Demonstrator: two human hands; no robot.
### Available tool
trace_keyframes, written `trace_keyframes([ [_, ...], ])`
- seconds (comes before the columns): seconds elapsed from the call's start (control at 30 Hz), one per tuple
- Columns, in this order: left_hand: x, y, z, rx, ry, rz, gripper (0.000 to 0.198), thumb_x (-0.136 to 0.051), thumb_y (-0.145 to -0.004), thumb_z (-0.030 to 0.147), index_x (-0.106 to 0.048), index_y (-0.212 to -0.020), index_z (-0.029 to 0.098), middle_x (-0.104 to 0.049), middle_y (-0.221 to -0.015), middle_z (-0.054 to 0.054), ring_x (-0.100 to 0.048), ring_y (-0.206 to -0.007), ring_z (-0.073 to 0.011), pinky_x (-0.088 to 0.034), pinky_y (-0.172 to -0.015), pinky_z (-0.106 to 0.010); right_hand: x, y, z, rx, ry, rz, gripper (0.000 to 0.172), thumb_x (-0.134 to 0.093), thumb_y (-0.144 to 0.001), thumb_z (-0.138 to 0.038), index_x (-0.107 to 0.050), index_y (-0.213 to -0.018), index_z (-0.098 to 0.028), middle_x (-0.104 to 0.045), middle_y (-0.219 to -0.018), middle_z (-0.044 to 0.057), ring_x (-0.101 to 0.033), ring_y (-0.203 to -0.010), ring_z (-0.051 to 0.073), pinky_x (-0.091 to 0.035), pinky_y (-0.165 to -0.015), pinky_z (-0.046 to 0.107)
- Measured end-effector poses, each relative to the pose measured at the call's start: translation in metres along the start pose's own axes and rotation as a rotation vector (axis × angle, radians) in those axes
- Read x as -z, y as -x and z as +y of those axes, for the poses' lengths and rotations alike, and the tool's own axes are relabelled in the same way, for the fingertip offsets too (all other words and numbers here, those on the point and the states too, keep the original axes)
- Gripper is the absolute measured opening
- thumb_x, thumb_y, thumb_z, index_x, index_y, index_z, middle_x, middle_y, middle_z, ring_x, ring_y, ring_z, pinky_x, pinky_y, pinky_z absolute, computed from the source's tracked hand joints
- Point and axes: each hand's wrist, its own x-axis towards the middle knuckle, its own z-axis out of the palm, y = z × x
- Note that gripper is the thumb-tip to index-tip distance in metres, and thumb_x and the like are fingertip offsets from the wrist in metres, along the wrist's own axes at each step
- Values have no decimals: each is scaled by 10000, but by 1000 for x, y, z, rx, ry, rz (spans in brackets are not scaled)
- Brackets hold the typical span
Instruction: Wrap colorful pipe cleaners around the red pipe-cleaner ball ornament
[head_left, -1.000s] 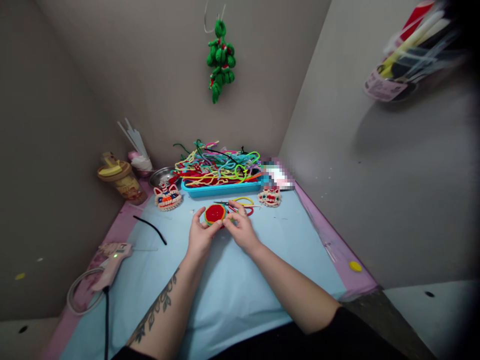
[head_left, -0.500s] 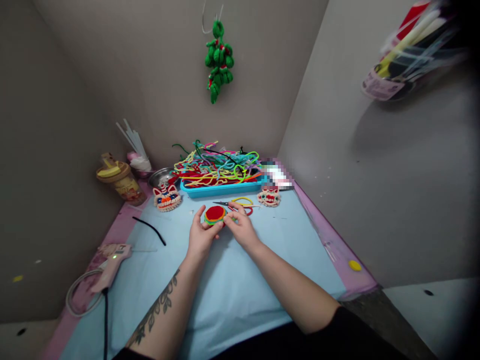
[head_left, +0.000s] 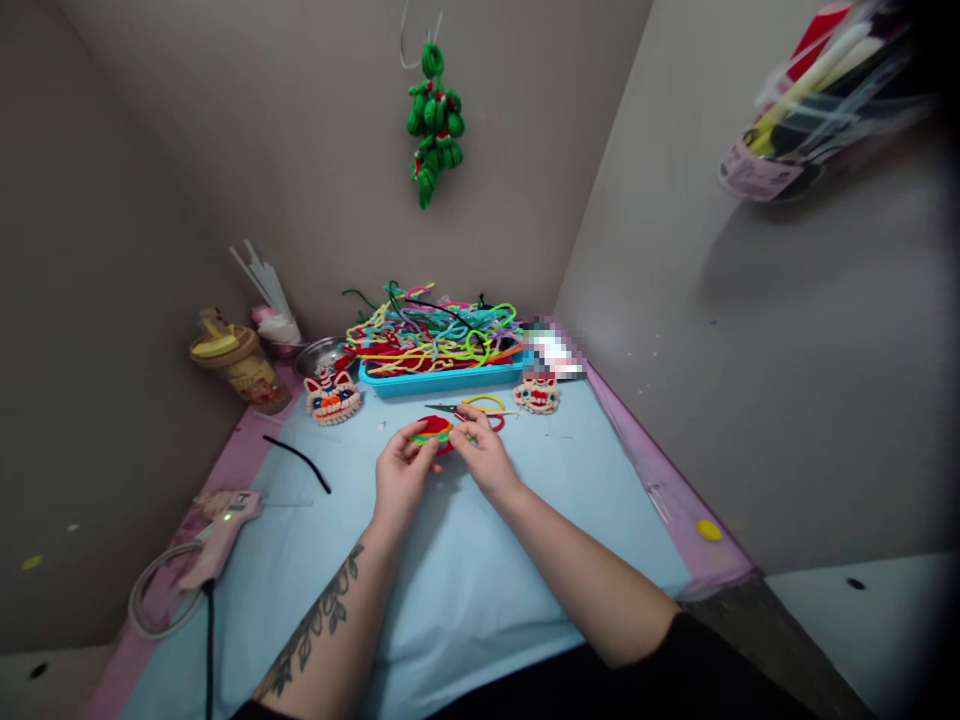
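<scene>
A small round coil (head_left: 435, 427) of fuzzy pipe cleaner, red in the middle with orange, yellow and green bands about it, is held above the blue table cover. My left hand (head_left: 403, 465) grips its left side between thumb and fingers. On the right side, my right hand (head_left: 484, 455) pinches the coil's edge; what exactly lies under those fingertips is hidden. Just behind the right fingers lie scissors (head_left: 444, 408) with dark blades, partly covered by the hand. Yellow and red loops show beside them.
Behind stands a blue tray (head_left: 442, 382) heaped with coloured pipe cleaners. Lion-face pieces (head_left: 334, 400) flank it. At left are a glue gun (head_left: 225, 535) with its cord, a black pipe cleaner (head_left: 300, 460), a cup (head_left: 251, 370) and a metal bowl (head_left: 322, 355). Walls enclose the table.
The coil has tilted, so its red face looks narrower and more of its banded side shows. My left fingers have closed in over its top edge.
</scene>
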Motion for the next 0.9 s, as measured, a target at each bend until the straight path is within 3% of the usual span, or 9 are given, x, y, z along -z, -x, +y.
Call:
trace_keyframes([
  [0.33, -1, 2, 7, 40, 22, -37, 468, -786, -619, 377, -657, -994, 128, -712, -849, -86, -575, -508, -98, -443, -457, -209, 1, 3, -5, 55, 57, 4, 215, -601, -790, -385, -642, -702, -193, -465, -1327, 104, -447, -1252, 248, -293, -1079, 397],
  [0.57, -1, 1, 6, 80, 61, -9, 830, -791, -620, 370, -442, -1344, 163, -688, -766, -19, -465, -399, -36, -374, -404, -169, 1, 5, -5, 128, 147, 7, 180, -590, -811, -355, -651, -728, -208, -464, -1332, 97, -440, -1255, 242, -298, -1073, 401],
  [0.77, 0, 0, 5, 87, 72, 6, 818, -805, -598, 330, -482, -1319, 119, -650, -660, 17, -407, -376, -19, -312, -377, -155, 0, 7, -6, 158, 183, 46, 155, -597, -811, -332, -657, -735, -211, -471, -1309, 92, -451, -1233, 242, -317, -1059, 407],
  [0.9, -2, 1, 5, 89, 83, 9, 799, -809, -585, 308, -512, -1300, 110, -685, -749, -19, -435, -409, -24, -327, -385, -161, 1, 7, -5, 154, 169, 77, 168, -591, -816, -338, -652, -727, -210, -477, -1293, 91, -461, -1227, 244, -323, -1057, 405],
])
